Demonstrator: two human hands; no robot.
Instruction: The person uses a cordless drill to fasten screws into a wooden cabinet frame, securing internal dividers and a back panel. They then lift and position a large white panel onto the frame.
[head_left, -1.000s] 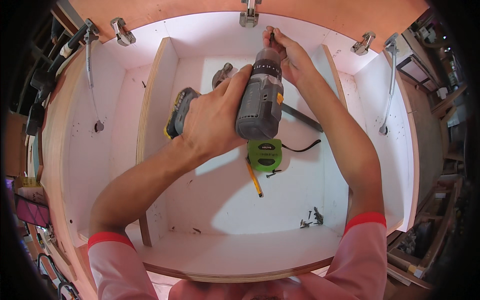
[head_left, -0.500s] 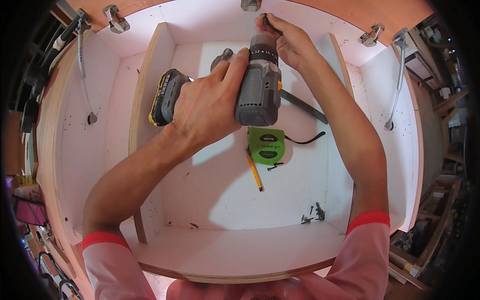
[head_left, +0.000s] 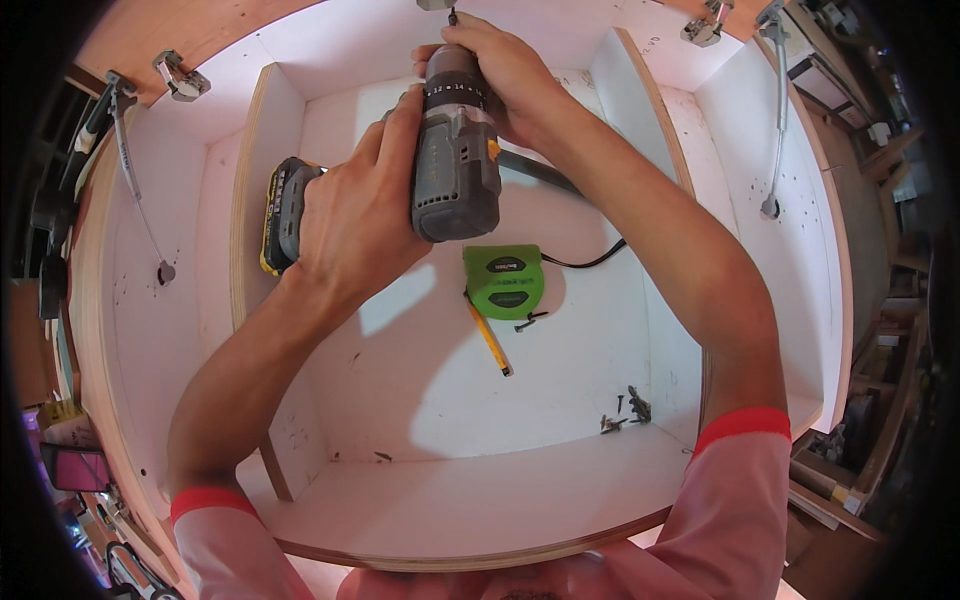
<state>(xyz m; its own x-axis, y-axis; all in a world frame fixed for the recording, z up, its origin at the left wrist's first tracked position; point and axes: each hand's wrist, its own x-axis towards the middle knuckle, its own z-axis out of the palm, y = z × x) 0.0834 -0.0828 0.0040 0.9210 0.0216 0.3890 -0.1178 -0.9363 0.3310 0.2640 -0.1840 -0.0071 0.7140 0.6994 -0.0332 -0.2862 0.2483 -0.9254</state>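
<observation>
My left hand point(head_left: 350, 215) grips a grey and black cordless drill point(head_left: 455, 190) by its handle, with the chuck facing the far wall of the cabinet. The battery point(head_left: 283, 215), black with yellow, sticks out left of my wrist. At the front of the chuck my right hand point(head_left: 500, 75) is closed around the thin dark bit point(head_left: 453, 18), thumb on its right side and fingertips showing on its left. The bit's tip is close to a metal hinge point(head_left: 437, 4) at the top edge; whether it carries a screw is too small to tell.
A green tape measure point(head_left: 503, 282) with a black strap lies on the white cabinet floor point(head_left: 400, 400), beside a yellow pencil-like stick point(head_left: 490, 340) and dark screws point(head_left: 530, 322). More screws point(head_left: 638, 405) lie near the front right corner. Upright partitions point(head_left: 255, 190) and lift struts point(head_left: 780, 120) flank the arms.
The view has shifted, so the cabinet and hands sit further left in it. The drill's tip is now closer to the hinge. Both hands keep their hold.
</observation>
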